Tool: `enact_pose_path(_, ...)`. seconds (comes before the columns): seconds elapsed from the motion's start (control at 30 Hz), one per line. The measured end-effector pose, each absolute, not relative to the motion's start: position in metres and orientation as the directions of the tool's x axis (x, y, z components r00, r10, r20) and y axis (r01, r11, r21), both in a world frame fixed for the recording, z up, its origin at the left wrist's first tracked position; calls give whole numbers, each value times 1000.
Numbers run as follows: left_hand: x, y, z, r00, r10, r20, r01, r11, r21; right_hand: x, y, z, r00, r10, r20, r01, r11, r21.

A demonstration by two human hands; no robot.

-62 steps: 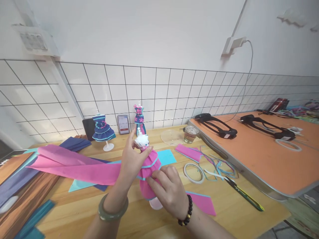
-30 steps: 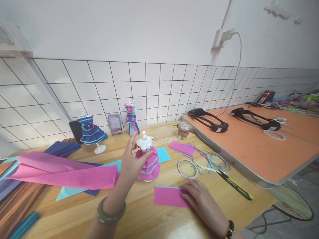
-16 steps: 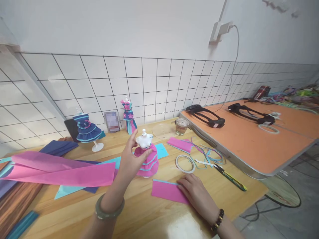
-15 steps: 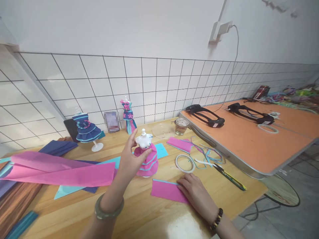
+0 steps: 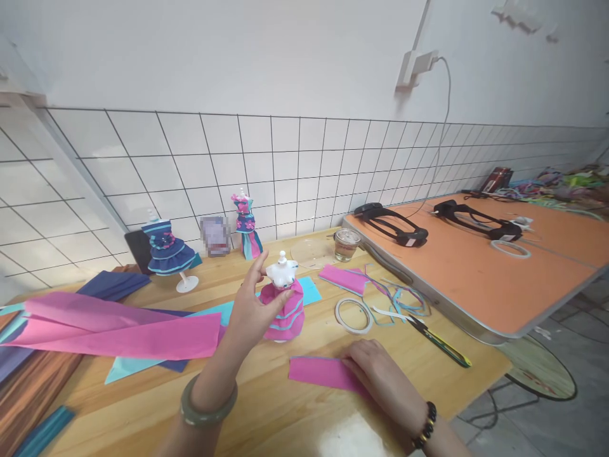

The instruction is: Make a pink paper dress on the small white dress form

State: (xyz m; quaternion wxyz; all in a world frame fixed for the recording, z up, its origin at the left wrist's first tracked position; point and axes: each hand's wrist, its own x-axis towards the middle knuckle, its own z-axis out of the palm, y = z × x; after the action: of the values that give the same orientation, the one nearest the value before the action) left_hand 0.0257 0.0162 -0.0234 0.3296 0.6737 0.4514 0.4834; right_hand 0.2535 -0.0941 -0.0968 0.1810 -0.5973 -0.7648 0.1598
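A small white dress-form mannequin (image 5: 281, 273) stands at the middle of the table, wearing a tiered pink skirt (image 5: 288, 314) with light blue trim. My left hand (image 5: 257, 311) is closed around its left side, thumb across the waist in front and fingers behind. Nearer to me, a pink paper strip (image 5: 314, 372) with a thin blue edge lies on the wood. The fingers of my right hand (image 5: 373, 365) are bent over the strip's right end, and the hand hides that end. Just beyond that hand is a roll of tape (image 5: 353, 315).
A yellow-black utility knife (image 5: 440, 341), tangled trimmings (image 5: 399, 298) and another pink strip (image 5: 343, 279) lie to the right. A glass (image 5: 347, 244) stands behind. Two dressed mannequins (image 5: 170, 247) (image 5: 247, 225) stand at the back, paper sheets (image 5: 118, 330) at left. An orange table (image 5: 480, 273) adjoins.
The view has shifted slightly. My left hand and the mannequin have moved a little to the right. My right hand and the pink strip sit slightly nearer to me.
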Motion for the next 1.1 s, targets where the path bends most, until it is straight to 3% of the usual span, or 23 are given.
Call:
enact_pose_path(0.1, 21, 16, -20, 147, 909, 390, 293, -416, 861, 255, -98, -80, -276, 955, 106, 824, 292, -486)
enact_pose_path(0.2, 17, 17, -17, 137, 837, 530, 246, -547, 800, 256, -101, -63, -317, 935, 159, 794, 353, -495)
enact_pose_path(0.33, 12, 13, -11, -23, 734, 679, 163, -667, 727, 256, -100, -41, -343, 904, 257, 754, 428, -499)
enact_pose_path(0.43, 10, 5, -6, -68, 683, 728, 199, -705, 680, 255, -95, -24, -360, 874, 328, 721, 483, -496)
enact_pose_path(0.63, 5, -9, 10, 293, 560, 775, 283, -825, 489, 248, -79, 7, -357, 823, 441, 706, 547, -450)
enact_pose_path(0.8, 9, -13, 16, 429, 525, 736, 342, -848, 406, 241, -68, 21, -343, 794, 502, 698, 573, -429)
enact_pose_path(0.93, 10, -11, 16, 430, 541, 723, 287, -841, 459, 239, -62, 25, -350, 793, 499, 685, 580, -440)
enact_pose_path(1.1, 7, -11, 18, 384, 715, 585, 181, -679, 711, 241, -59, 21, -327, 818, 474, 675, 553, -488)
